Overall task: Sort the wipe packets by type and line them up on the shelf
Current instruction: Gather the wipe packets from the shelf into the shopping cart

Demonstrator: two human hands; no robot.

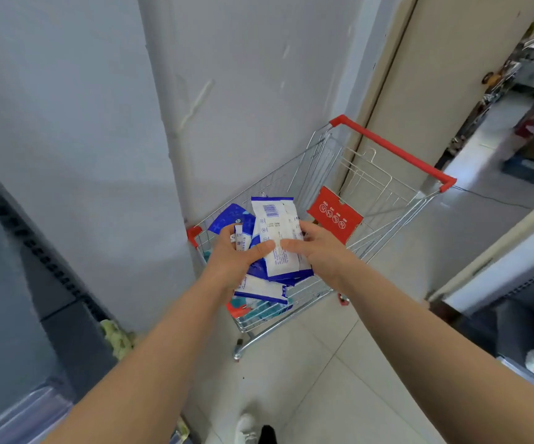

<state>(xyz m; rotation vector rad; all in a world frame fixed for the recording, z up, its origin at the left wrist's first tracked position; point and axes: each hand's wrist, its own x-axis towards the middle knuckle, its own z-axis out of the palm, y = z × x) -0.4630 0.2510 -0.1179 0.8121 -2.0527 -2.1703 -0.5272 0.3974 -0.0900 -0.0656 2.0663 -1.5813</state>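
Wipe packets (283, 251) hang bunched at centre frame: my left grip (236, 256) clasps the blue-and-white stack (260, 288) from 9 o'clock, my right grip (318, 248) pinches the white barcode packet (275, 219) from 3 o'clock, all above the cart (390, 145). I'd peel off one type at a time, edges squared, so nothing slips back into it.

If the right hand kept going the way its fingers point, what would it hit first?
Probably the left hand: the right hand grips the white packet with its fingers aimed left, and the left thumb lies just ahead on that packet. Depth is uncertain.
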